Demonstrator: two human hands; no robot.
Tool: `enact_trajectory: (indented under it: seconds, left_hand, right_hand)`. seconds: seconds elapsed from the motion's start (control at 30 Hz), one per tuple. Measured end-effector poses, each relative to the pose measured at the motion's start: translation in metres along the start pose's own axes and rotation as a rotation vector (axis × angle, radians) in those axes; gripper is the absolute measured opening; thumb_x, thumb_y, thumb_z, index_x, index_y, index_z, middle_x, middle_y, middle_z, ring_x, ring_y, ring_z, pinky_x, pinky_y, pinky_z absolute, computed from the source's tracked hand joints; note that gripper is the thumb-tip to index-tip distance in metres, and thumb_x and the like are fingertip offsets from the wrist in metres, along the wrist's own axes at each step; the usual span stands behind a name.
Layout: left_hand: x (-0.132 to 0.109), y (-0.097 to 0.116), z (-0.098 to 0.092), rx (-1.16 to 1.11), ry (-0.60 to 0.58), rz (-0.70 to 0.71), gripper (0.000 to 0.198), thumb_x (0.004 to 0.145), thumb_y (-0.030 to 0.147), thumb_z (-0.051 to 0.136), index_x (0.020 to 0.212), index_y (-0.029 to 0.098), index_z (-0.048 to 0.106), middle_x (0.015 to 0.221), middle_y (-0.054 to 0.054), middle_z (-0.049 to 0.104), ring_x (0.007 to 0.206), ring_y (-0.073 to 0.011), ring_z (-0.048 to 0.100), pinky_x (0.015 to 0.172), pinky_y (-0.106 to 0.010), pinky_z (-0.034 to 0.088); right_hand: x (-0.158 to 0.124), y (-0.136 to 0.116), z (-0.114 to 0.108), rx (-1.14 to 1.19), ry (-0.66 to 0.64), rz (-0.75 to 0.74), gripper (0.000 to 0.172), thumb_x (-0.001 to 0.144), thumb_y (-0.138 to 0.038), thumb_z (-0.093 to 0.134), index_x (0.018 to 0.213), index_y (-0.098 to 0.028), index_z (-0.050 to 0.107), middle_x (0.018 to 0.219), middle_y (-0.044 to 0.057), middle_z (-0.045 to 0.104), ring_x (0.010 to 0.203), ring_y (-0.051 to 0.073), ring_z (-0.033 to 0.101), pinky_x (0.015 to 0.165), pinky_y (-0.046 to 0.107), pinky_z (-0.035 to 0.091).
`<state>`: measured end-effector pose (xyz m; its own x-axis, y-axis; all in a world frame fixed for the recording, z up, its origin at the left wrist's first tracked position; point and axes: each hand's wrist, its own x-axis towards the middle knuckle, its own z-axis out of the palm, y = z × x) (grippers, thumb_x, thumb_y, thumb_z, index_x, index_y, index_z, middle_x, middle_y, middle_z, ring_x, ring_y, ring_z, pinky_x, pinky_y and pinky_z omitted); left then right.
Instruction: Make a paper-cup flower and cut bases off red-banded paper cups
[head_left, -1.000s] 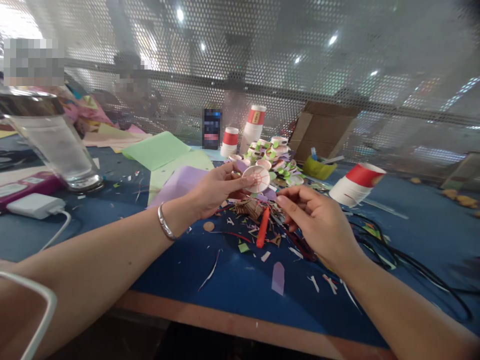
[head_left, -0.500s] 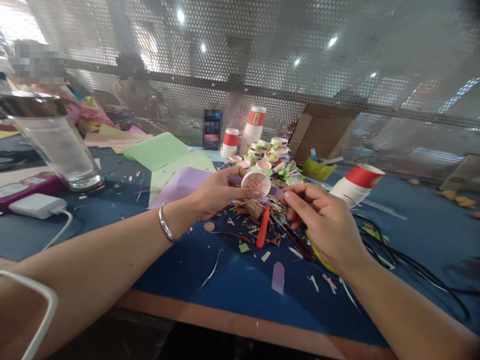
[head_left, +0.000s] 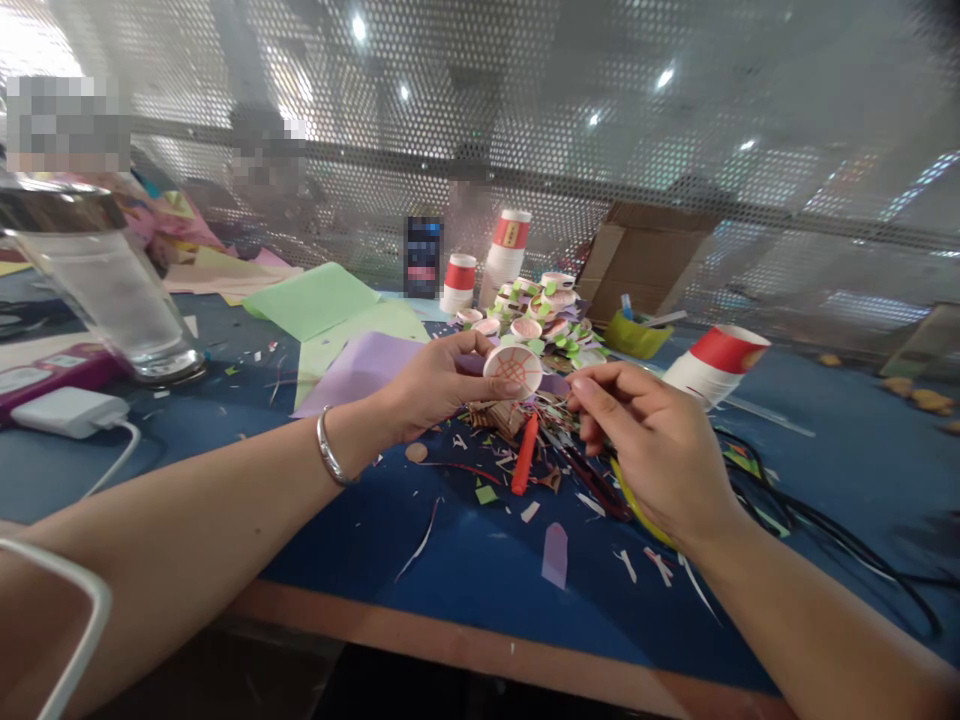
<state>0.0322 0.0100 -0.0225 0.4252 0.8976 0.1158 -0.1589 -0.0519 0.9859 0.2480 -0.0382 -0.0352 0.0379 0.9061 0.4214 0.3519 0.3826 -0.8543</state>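
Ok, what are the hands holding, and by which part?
Left hand holds the round white piece by its lower-left edge; right hand is at the purple strip, grip unclear.

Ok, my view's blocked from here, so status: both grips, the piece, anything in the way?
Left grip on white round piece, red lines facing camera. Right grip at purple strip, hold unclear. Paper scraps and red stick below.

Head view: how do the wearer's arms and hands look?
Left hand: ungloved, silvery bracelet at its wrist. Right hand: ungloved, wrist bare. No sleeves or rings visible. In the picture, a white cable crosses the left forearm.
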Motion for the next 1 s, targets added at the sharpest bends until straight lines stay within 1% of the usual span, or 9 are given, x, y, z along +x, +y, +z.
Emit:
enact_trajectory:
  seconds: [0.1, 0.23, 0.4, 0.53, 0.6, 0.73, 0.83, 0.93, 1.0]
  left_hand:
    - [0.000, 0.000, -0.001, -0.003, 0.043, -0.011, 0.029, 0.070, 0.015, 0.085, 0.086, 0.017, 0.060, 0.077, 0.001, 0.074, 0.073, -0.0133, 0.070, 0.074, -0.029, 0.053]
    - [0.001, 0.001, -0.001, -0.125, 0.107, -0.062, 0.029, 0.072, 0.015, 0.086, 0.088, 0.018, 0.062, 0.073, 0.002, 0.071, 0.065, -0.0118, 0.067, 0.068, -0.027, 0.052]
    - [0.002, 0.002, 0.002, -0.239, 0.080, -0.095, 0.031, 0.069, 0.014, 0.087, 0.094, 0.017, 0.068, 0.086, 0.000, 0.074, 0.070, -0.0105, 0.066, 0.069, -0.026, 0.049]
    - [-0.002, 0.004, 0.007, -0.195, 0.088, -0.100, 0.032, 0.067, 0.017, 0.089, 0.092, 0.016, 0.070, 0.084, 0.001, 0.072, 0.068, -0.0078, 0.060, 0.062, -0.022, 0.039]
    - [-0.003, 0.004, 0.009, -0.183, 0.086, -0.093, 0.031, 0.066, 0.017, 0.090, 0.089, 0.016, 0.069, 0.083, 0.001, 0.072, 0.067, -0.0076, 0.059, 0.062, -0.023, 0.036]
    - [-0.004, 0.002, 0.010, -0.206, 0.090, -0.089, 0.024, 0.071, 0.016, 0.086, 0.087, 0.017, 0.070, 0.084, 0.001, 0.072, 0.071, -0.0096, 0.061, 0.066, -0.025, 0.039]
    - [-0.003, 0.000, 0.009, -0.199, 0.091, -0.093, 0.024, 0.073, 0.020, 0.087, 0.090, 0.016, 0.072, 0.088, -0.001, 0.073, 0.075, -0.0107, 0.064, 0.069, -0.025, 0.040]
    - [-0.002, -0.001, 0.010, -0.193, 0.102, -0.096, 0.017, 0.075, 0.019, 0.085, 0.082, 0.016, 0.070, 0.080, 0.001, 0.072, 0.070, -0.0096, 0.063, 0.067, -0.024, 0.039]
    - [-0.003, 0.000, 0.012, -0.222, 0.127, -0.088, 0.015, 0.077, 0.016, 0.083, 0.078, 0.017, 0.068, 0.077, 0.001, 0.072, 0.068, -0.0093, 0.064, 0.065, -0.024, 0.040]
  right_hand:
    - [0.000, 0.000, 0.000, -0.003, 0.014, -0.004, 0.024, 0.093, -0.046, 0.070, 0.092, -0.023, 0.071, 0.071, 0.000, 0.064, 0.055, 0.011, 0.055, 0.047, 0.023, 0.048]
    - [0.000, 0.001, 0.000, -0.016, 0.015, 0.004, 0.023, 0.094, -0.045, 0.069, 0.094, -0.023, 0.071, 0.071, 0.000, 0.063, 0.056, 0.011, 0.056, 0.047, 0.023, 0.047]
    - [0.001, 0.001, 0.002, -0.077, -0.051, 0.017, 0.025, 0.092, -0.046, 0.070, 0.095, -0.021, 0.070, 0.066, -0.002, 0.059, 0.054, 0.012, 0.054, 0.049, 0.026, 0.047]
    - [0.001, -0.002, 0.006, -0.076, -0.080, 0.021, 0.027, 0.090, -0.047, 0.070, 0.095, -0.020, 0.070, 0.066, -0.002, 0.061, 0.053, 0.012, 0.054, 0.049, 0.027, 0.044]
    - [0.001, -0.003, 0.007, -0.077, -0.092, 0.019, 0.027, 0.090, -0.047, 0.070, 0.093, -0.020, 0.070, 0.064, -0.002, 0.060, 0.052, 0.013, 0.053, 0.049, 0.028, 0.044]
    - [-0.001, -0.005, 0.008, -0.097, -0.114, 0.004, 0.028, 0.090, -0.048, 0.069, 0.095, -0.020, 0.070, 0.064, -0.002, 0.061, 0.053, 0.013, 0.053, 0.051, 0.029, 0.043]
    - [-0.002, -0.005, 0.008, -0.104, -0.132, -0.020, 0.023, 0.090, -0.044, 0.069, 0.094, -0.021, 0.071, 0.062, -0.003, 0.058, 0.051, 0.012, 0.050, 0.049, 0.029, 0.040]
    - [-0.002, -0.007, 0.009, -0.097, -0.151, -0.039, 0.019, 0.091, -0.039, 0.068, 0.096, -0.022, 0.071, 0.060, -0.005, 0.056, 0.048, 0.012, 0.048, 0.048, 0.028, 0.037]
    - [-0.002, -0.007, 0.011, -0.099, -0.158, -0.044, 0.017, 0.092, -0.039, 0.068, 0.093, -0.022, 0.071, 0.059, -0.005, 0.057, 0.048, 0.012, 0.048, 0.047, 0.028, 0.037]
